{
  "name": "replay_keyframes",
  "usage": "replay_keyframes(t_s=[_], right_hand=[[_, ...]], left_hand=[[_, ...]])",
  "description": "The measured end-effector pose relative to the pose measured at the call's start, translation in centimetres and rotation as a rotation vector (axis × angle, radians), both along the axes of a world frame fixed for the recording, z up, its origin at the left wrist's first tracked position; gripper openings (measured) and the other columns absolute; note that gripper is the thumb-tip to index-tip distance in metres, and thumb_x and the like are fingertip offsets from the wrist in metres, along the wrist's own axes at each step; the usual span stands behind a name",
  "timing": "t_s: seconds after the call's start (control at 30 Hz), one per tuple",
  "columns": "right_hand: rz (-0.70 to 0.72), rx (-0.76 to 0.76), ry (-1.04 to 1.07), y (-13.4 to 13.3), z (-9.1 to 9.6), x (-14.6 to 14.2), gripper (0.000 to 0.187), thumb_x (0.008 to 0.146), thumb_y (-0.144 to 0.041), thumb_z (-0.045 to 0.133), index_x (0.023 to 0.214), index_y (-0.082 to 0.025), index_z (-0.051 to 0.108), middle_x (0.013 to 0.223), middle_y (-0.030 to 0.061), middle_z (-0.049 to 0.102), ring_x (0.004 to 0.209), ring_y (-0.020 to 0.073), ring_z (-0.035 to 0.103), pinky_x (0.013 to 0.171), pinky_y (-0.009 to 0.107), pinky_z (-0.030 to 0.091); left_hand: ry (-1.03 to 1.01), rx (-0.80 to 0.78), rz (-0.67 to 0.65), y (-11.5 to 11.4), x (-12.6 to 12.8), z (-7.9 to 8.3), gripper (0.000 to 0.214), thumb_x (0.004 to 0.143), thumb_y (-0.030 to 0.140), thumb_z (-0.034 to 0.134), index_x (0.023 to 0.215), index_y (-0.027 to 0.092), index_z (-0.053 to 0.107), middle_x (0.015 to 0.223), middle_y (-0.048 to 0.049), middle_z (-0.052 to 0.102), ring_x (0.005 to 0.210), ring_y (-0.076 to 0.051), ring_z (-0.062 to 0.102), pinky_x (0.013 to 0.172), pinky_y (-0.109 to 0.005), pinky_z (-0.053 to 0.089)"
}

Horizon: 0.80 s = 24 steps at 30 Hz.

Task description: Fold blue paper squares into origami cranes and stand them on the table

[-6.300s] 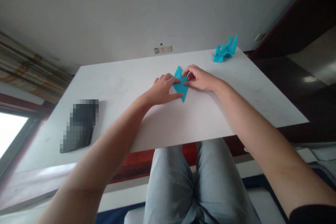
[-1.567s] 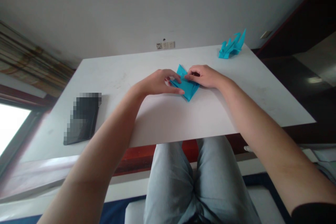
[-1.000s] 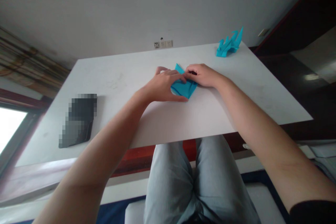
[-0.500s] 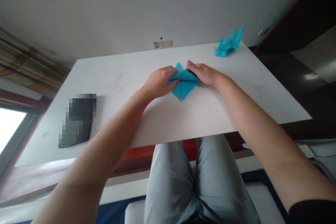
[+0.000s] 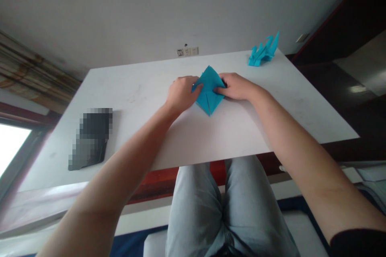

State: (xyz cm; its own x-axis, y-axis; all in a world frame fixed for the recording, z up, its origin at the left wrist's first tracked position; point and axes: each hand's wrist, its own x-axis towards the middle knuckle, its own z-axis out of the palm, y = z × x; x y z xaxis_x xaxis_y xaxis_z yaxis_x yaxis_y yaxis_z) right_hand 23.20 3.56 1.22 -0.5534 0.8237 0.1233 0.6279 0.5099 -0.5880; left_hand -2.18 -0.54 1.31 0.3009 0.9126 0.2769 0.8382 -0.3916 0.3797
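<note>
A blue sheet of origami paper (image 5: pixel 209 78), folded into a diamond, is held between my hands over the white table. A slit runs up the middle of its lower half, and its lower point faces me. My left hand (image 5: pixel 183 92) grips the left corner, thumb on top and fingers behind. At the right corner, my right hand (image 5: pixel 237 85) pinches the paper the same way, with its thumb pressed on the front. The fingers under the paper are mostly hidden.
Folded blue paper cranes (image 5: pixel 263 52) stand at the table's far right corner. A dark, pixelated flat object (image 5: pixel 90 138) lies at the left. The white table (image 5: pixel 193 140) meets a wall with sockets (image 5: pixel 187 51). My legs are below its near edge.
The paper's upper flap, bent down across the middle before, now stands flat with its point upward. My right thumb has come down from above the paper onto its front.
</note>
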Motion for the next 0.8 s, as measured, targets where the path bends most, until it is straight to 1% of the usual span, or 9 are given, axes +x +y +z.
replay_keyframes(t_s=[0.17,0.23,0.3,0.37,0.47,0.57,0.67,0.73,0.8], right_hand=[[-0.013,0.018,-0.041,0.1,0.2,0.2,0.008,0.087,-0.025,0.079,0.095,-0.024,0.077,0.114,0.0099,0.086,0.107,0.0342,0.077,0.099,0.043,0.058],[-0.023,-0.040,0.000,0.1,0.2,0.5,0.010,0.090,-0.032,0.080,0.096,-0.025,0.077,0.110,0.0082,0.086,0.105,0.0328,0.076,0.098,0.043,0.059],[-0.027,-0.154,0.113,0.2,0.1,0.8,0.017,0.097,-0.042,0.074,0.093,-0.026,0.075,0.103,0.0068,0.085,0.101,0.0316,0.075,0.096,0.043,0.059],[-0.016,-0.290,0.264,0.4,-0.1,1.0,0.024,0.100,-0.045,0.064,0.089,-0.026,0.074,0.101,0.0072,0.085,0.100,0.0313,0.076,0.095,0.043,0.060],[-0.009,-0.404,0.391,0.6,-0.3,1.1,0.021,0.095,-0.038,0.062,0.088,-0.025,0.077,0.104,0.0082,0.086,0.103,0.0314,0.077,0.098,0.043,0.062],[-0.024,-0.336,0.332,0.7,-0.4,1.0,0.014,0.087,-0.032,0.069,0.092,-0.026,0.080,0.107,0.0069,0.087,0.107,0.0313,0.077,0.103,0.044,0.062],[-0.004,-0.258,0.291,0.6,-0.5,0.9,0.016,0.086,-0.032,0.073,0.098,-0.027,0.083,0.111,0.0061,0.088,0.109,0.0311,0.077,0.107,0.046,0.060],[0.029,-0.251,0.299,0.5,-0.4,0.9,0.017,0.088,-0.038,0.073,0.098,-0.027,0.083,0.109,0.0059,0.087,0.106,0.0304,0.076,0.103,0.045,0.060],[0.055,-0.244,0.281,0.4,-0.3,0.9,0.021,0.089,-0.043,0.074,0.098,-0.027,0.084,0.105,0.0057,0.085,0.100,0.0292,0.074,0.094,0.042,0.059]], left_hand=[[-0.008,-0.022,0.037,0.1,-0.4,0.1,0.026,0.105,0.040,0.061,0.099,0.022,0.078,0.100,-0.0125,0.083,0.093,-0.030,0.074,0.085,-0.038,0.054],[-0.001,-0.018,0.039,0.3,-0.7,-0.1,0.021,0.102,0.038,0.065,0.103,0.022,0.078,0.105,-0.0122,0.084,0.096,-0.031,0.075,0.087,-0.040,0.057],[-0.020,-0.010,0.039,0.6,-1.0,-0.6,0.020,0.098,0.036,0.069,0.111,0.023,0.077,0.109,-0.0115,0.085,0.099,-0.032,0.076,0.089,-0.042,0.060],[-0.076,0.014,0.028,1.0,-1.4,-1.2,0.032,0.095,0.034,0.072,0.125,0.024,0.074,0.118,-0.0120,0.084,0.101,-0.032,0.077,0.091,-0.044,0.062],[-0.184,0.088,-0.035,1.4,-1.9,-2.2,0.060,0.092,0.029,0.073,0.150,0.026,0.059,0.137,-0.0141,0.079,0.111,-0.031,0.077,0.096,-0.045,0.064],[-0.187,0.130,-0.116,1.4,-1.8,-2.5,0.066,0.095,0.025,0.070,0.157,0.027,0.050,0.151,-0.0165,0.071,0.124,-0.032,0.075,0.102,-0.048,0.065],[-0.153,0.127,-0.193,0.8,-1.2,-2.0,0.057,0.098,0.019,0.064,0.154,0.026,0.052,0.157,-0.0188,0.065,0.135,-0.033,0.072,0.108,-0.049,0.064],[-0.169,0.135,-0.215,0.3,-0.7,-1.4,0.049,0.103,0.019,0.059,0.151,0.025,0.054,0.158,-0.0191,0.064,0.137,-0.032,0.070,0.109,-0.047,0.063],[-0.195,0.164,-0.187,-0.1,-0.4,-0.8,0.041,0.110,0.024,0.054,0.150,0.026,0.054,0.157,-0.0167,0.065,0.136,-0.030,0.069,0.110,-0.045,0.063]])
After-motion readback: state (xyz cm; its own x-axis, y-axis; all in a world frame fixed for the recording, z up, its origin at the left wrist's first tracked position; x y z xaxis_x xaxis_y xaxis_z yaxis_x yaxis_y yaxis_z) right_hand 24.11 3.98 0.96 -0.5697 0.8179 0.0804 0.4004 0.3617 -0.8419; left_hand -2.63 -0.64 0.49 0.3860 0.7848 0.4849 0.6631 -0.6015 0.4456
